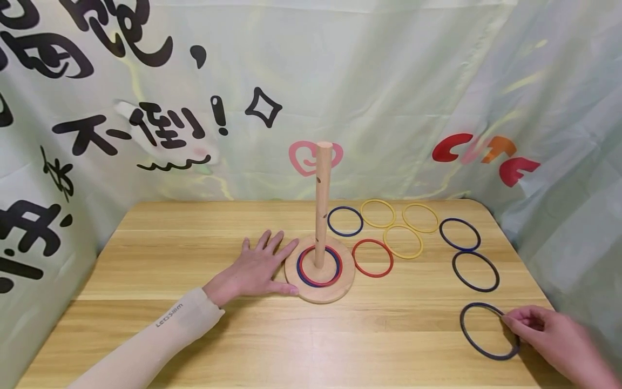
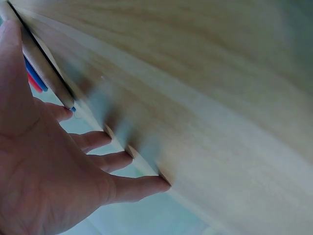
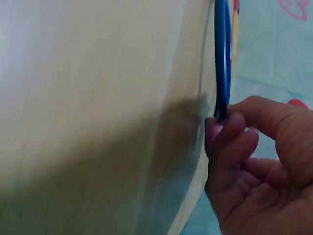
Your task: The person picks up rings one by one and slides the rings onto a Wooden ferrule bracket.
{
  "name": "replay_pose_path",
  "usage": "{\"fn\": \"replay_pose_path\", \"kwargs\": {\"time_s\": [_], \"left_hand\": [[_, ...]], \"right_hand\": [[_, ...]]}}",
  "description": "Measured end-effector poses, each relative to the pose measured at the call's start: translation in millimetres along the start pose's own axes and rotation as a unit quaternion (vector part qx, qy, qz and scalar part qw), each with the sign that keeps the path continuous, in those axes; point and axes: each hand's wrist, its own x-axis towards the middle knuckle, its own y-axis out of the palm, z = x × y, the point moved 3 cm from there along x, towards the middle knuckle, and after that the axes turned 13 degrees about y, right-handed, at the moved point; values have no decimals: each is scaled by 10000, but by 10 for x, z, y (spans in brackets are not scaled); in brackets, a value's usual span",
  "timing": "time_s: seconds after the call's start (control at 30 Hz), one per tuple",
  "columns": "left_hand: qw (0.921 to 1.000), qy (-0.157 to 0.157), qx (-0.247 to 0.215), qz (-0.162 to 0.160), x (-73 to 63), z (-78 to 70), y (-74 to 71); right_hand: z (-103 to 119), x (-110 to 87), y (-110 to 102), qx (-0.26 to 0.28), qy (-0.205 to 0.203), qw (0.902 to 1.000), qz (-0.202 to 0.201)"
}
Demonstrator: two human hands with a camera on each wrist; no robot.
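My left hand [image 1: 259, 267] rests with fingers spread at the left edge of a round wooden base [image 1: 318, 296], thumb and index finger touching it. From the base rises an upright wooden post [image 1: 323, 194]. A red ring [image 1: 342, 265] and a blue ring [image 1: 298, 266] lie around the foot of the post. At the front right, my right hand [image 1: 549, 329] pinches a dark blue ring [image 1: 481, 304] between thumb and fingers. In the right wrist view this ring [image 3: 222, 58] appears edge-on, raised off the tabletop.
Right of the base lie a red ring [image 1: 372, 276], a blue ring [image 1: 345, 207], three yellow rings [image 1: 377, 200] and two dark blue rings [image 1: 459, 220] near the table's right side. A printed curtain [image 1: 379, 81] hangs behind the wooden table [image 1: 194, 324].
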Motion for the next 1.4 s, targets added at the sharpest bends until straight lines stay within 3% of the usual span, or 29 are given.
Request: {"fn": "replay_pose_path", "kwargs": {"time_s": [0.3,0.53,0.73,0.87,1.03,1.17,1.3,1.4], "left_hand": [[9999,22,-93,-63,-11,-21,-9],[9999,26,-107,-75,-25,-25,-7],[9999,60,-81,-51,-21,-20,-1],[10000,58,-46,-52,-7,-21,-5],[10000,49,29,-18,-1,-18,-2],[9999,102,-1,-71,3,-17,4],[10000,71,21,-56,-3,0,13],[10000,63,36,-62,-3,11,15]], "right_hand": [[500,-229,110,1122,-867,9898,-105],[948,-314,147,1725,-841,9802,482],[1344,-398,127,2340,-1042,9659,376],[1626,-452,27,2780,-1371,9507,63],[1973,-507,-147,3464,-1770,9212,-75],[2227,-552,-315,3855,-1972,9014,-3],[2471,-590,-470,4153,-1962,8882,139],[2659,-612,-565,4461,-1967,8728,228]]}}
